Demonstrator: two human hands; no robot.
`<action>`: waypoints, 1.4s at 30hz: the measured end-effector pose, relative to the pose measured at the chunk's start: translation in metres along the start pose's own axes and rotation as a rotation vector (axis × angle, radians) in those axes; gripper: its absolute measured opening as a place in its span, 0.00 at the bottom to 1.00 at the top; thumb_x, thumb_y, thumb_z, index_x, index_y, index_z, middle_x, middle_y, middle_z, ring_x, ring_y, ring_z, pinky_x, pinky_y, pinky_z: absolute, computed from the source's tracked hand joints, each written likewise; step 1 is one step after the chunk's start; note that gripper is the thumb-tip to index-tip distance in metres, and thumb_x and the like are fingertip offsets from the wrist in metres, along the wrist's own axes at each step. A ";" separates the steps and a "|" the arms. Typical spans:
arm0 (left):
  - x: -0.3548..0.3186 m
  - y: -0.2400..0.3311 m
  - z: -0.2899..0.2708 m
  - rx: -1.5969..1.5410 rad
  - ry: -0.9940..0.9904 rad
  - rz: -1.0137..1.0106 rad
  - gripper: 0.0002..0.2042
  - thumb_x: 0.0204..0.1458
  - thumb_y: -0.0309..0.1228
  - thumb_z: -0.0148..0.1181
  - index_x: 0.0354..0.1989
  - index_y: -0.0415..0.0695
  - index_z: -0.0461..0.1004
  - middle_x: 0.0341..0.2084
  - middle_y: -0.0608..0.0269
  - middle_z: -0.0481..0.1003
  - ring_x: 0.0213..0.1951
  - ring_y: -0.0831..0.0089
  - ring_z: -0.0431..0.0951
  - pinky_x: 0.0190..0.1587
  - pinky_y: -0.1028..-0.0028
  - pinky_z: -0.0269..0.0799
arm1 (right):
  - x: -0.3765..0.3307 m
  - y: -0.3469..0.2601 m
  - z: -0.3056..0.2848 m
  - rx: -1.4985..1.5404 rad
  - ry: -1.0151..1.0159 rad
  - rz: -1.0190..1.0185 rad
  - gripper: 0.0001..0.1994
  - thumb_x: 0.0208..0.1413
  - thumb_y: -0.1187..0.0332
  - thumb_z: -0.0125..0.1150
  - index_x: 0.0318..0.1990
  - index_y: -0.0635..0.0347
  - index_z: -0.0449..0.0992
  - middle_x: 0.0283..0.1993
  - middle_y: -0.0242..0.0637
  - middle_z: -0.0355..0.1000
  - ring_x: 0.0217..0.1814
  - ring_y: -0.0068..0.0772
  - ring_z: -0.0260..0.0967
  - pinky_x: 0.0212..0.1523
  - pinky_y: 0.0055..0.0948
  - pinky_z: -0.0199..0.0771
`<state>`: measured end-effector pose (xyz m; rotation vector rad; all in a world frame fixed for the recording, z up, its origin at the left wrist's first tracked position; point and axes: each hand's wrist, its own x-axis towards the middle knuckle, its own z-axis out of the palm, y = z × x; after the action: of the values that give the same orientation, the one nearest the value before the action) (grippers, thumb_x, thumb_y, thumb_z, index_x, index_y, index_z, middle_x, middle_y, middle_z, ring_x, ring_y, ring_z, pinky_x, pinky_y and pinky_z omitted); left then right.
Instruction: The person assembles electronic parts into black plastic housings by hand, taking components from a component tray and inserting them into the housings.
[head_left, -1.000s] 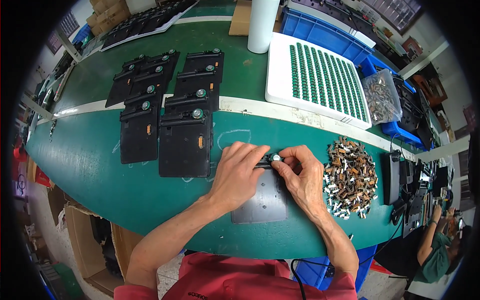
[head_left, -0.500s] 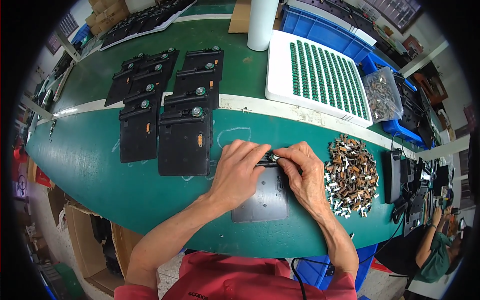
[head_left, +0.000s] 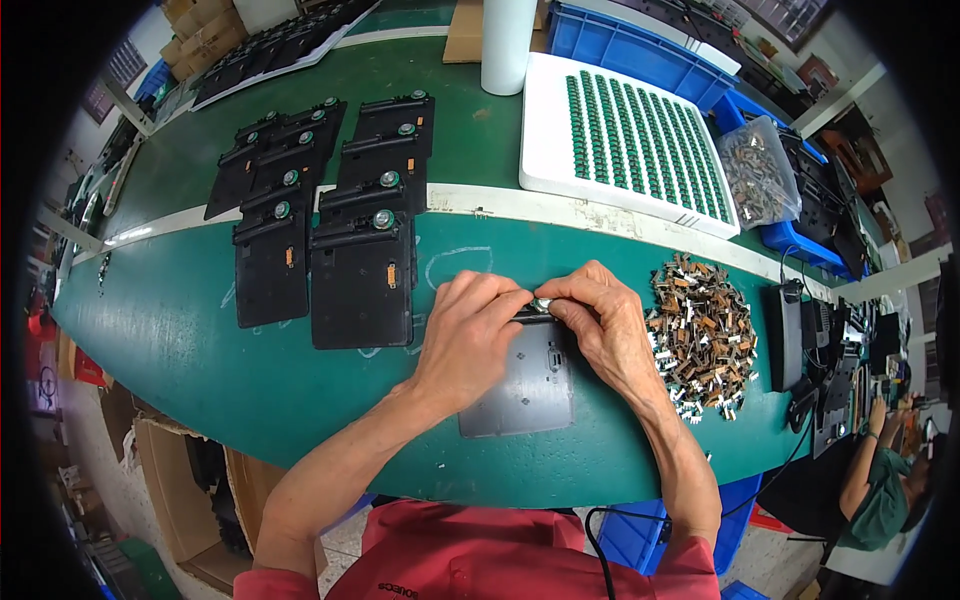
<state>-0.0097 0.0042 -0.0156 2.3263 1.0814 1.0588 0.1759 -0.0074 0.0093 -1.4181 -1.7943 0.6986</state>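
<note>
In front of me a black plastic panel (head_left: 517, 388) lies on the green tabletop, its barred edge pointing away from me. At that edge sits a small round silver part (head_left: 541, 304), which looks like a knob or potentiometer. My right hand (head_left: 606, 325) pinches it from the right between thumb and index finger. My left hand (head_left: 468, 338) is curled over the left part of the barred edge. Its fingertips press together beside the silver part, and its fingers hide much of the bar.
Several similar black panels (head_left: 362, 290) with silver round parts lie overlapping at left. A pile of small brown-and-white slide-switch-like parts (head_left: 703, 335) is at right. Beyond stand a white foam tray (head_left: 545, 150) of green boards, a clear bag (head_left: 758, 170) and a blue crate (head_left: 640, 50).
My left fingertips have closed in around the bar next to the silver part, the thumb tucking in. My right hand keeps its pinch. The whole view has shifted slightly.
</note>
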 end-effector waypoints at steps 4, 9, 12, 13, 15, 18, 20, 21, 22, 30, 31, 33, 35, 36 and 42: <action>0.002 0.002 0.000 0.001 0.020 0.009 0.16 0.41 0.18 0.65 0.42 0.39 0.76 0.38 0.61 0.75 0.42 0.60 0.73 0.45 0.65 0.67 | 0.002 -0.001 -0.003 -0.010 -0.010 0.023 0.08 0.50 0.79 0.61 0.36 0.60 0.82 0.30 0.41 0.71 0.35 0.41 0.71 0.37 0.35 0.71; 0.001 0.002 0.000 0.016 0.008 0.029 0.15 0.42 0.18 0.65 0.41 0.40 0.76 0.39 0.60 0.75 0.42 0.59 0.73 0.45 0.64 0.67 | -0.003 0.006 0.005 0.008 0.083 -0.065 0.07 0.48 0.79 0.63 0.36 0.60 0.82 0.30 0.41 0.72 0.35 0.42 0.72 0.36 0.36 0.72; 0.000 0.002 0.000 0.017 0.007 0.035 0.15 0.42 0.18 0.65 0.41 0.39 0.76 0.39 0.60 0.75 0.42 0.58 0.73 0.45 0.64 0.67 | -0.005 0.003 0.003 0.047 0.111 -0.007 0.08 0.47 0.78 0.65 0.36 0.61 0.82 0.31 0.42 0.73 0.33 0.41 0.74 0.35 0.35 0.73; 0.000 0.001 0.000 0.017 0.002 0.028 0.15 0.42 0.18 0.65 0.41 0.39 0.76 0.38 0.59 0.76 0.42 0.58 0.73 0.45 0.64 0.67 | -0.005 0.002 0.002 0.097 0.114 0.072 0.08 0.46 0.78 0.66 0.36 0.61 0.82 0.32 0.42 0.74 0.33 0.41 0.74 0.35 0.35 0.74; 0.000 0.000 -0.001 0.002 0.007 0.030 0.15 0.42 0.18 0.64 0.41 0.39 0.76 0.38 0.59 0.76 0.42 0.58 0.73 0.45 0.64 0.67 | -0.003 0.004 -0.017 0.001 0.101 -0.005 0.10 0.46 0.78 0.67 0.39 0.62 0.81 0.34 0.44 0.76 0.34 0.41 0.76 0.37 0.35 0.75; -0.001 0.002 -0.001 -0.012 0.015 0.028 0.14 0.42 0.18 0.64 0.40 0.38 0.77 0.38 0.59 0.76 0.42 0.59 0.73 0.45 0.64 0.66 | 0.000 0.007 -0.058 -0.188 0.160 0.009 0.10 0.46 0.78 0.66 0.39 0.62 0.81 0.34 0.43 0.77 0.36 0.42 0.77 0.39 0.37 0.76; 0.000 0.002 -0.001 -0.017 0.023 0.033 0.14 0.42 0.18 0.64 0.40 0.38 0.77 0.38 0.59 0.76 0.42 0.59 0.73 0.45 0.64 0.66 | -0.003 -0.004 -0.077 -0.307 0.114 0.143 0.10 0.46 0.79 0.64 0.38 0.62 0.81 0.36 0.43 0.76 0.39 0.46 0.76 0.42 0.39 0.75; 0.000 0.001 -0.001 -0.021 0.022 0.034 0.14 0.42 0.18 0.64 0.40 0.38 0.77 0.37 0.59 0.76 0.42 0.59 0.73 0.45 0.64 0.66 | -0.005 -0.004 -0.078 -0.311 0.111 0.141 0.10 0.46 0.79 0.64 0.38 0.62 0.81 0.36 0.43 0.76 0.39 0.46 0.76 0.42 0.39 0.75; 0.000 0.001 -0.001 -0.026 0.021 0.034 0.14 0.42 0.17 0.64 0.40 0.38 0.77 0.37 0.59 0.76 0.42 0.59 0.73 0.45 0.64 0.66 | -0.009 -0.004 -0.079 -0.420 0.032 0.105 0.10 0.46 0.79 0.64 0.39 0.62 0.81 0.36 0.43 0.76 0.41 0.46 0.75 0.43 0.41 0.75; -0.001 -0.001 0.000 -0.019 0.030 0.033 0.13 0.42 0.18 0.64 0.39 0.38 0.77 0.37 0.59 0.76 0.41 0.59 0.73 0.45 0.64 0.66 | -0.022 0.010 -0.083 -0.705 -0.155 -0.013 0.10 0.43 0.78 0.65 0.36 0.62 0.81 0.36 0.42 0.73 0.46 0.45 0.72 0.43 0.41 0.74; -0.001 -0.001 0.000 -0.016 0.030 0.031 0.13 0.42 0.18 0.64 0.39 0.38 0.77 0.37 0.59 0.76 0.41 0.59 0.73 0.45 0.64 0.66 | -0.023 0.010 -0.083 -0.703 -0.158 -0.014 0.10 0.43 0.78 0.65 0.36 0.62 0.81 0.36 0.42 0.73 0.46 0.45 0.72 0.43 0.41 0.74; 0.000 0.001 0.000 -0.025 0.030 0.032 0.13 0.42 0.18 0.64 0.39 0.38 0.77 0.37 0.59 0.76 0.41 0.59 0.73 0.45 0.64 0.66 | -0.027 0.010 -0.083 -0.740 -0.164 -0.007 0.08 0.43 0.78 0.66 0.34 0.61 0.81 0.37 0.40 0.73 0.47 0.43 0.71 0.43 0.40 0.75; 0.001 0.001 0.000 -0.032 0.031 0.032 0.13 0.42 0.18 0.64 0.39 0.38 0.77 0.37 0.59 0.76 0.41 0.59 0.73 0.45 0.64 0.66 | -0.027 0.011 -0.083 -0.724 -0.166 -0.002 0.07 0.43 0.78 0.65 0.33 0.61 0.80 0.36 0.39 0.73 0.46 0.43 0.71 0.43 0.40 0.74; 0.000 0.000 0.000 -0.033 0.029 0.026 0.13 0.42 0.18 0.64 0.39 0.38 0.77 0.37 0.59 0.76 0.41 0.59 0.73 0.45 0.64 0.66 | -0.027 0.011 -0.082 -0.708 -0.166 0.001 0.07 0.44 0.78 0.65 0.33 0.61 0.80 0.35 0.39 0.73 0.45 0.43 0.71 0.42 0.39 0.74; 0.000 0.000 0.000 -0.031 0.026 0.020 0.13 0.42 0.18 0.64 0.39 0.38 0.77 0.37 0.58 0.76 0.41 0.59 0.73 0.46 0.64 0.67 | -0.025 0.009 -0.075 -0.203 -0.175 0.183 0.08 0.46 0.77 0.65 0.36 0.61 0.80 0.36 0.40 0.74 0.45 0.45 0.71 0.43 0.41 0.73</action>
<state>-0.0099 0.0039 -0.0152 2.3100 1.0463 1.1076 0.2457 -0.0316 0.0405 -1.7193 -1.9304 0.7719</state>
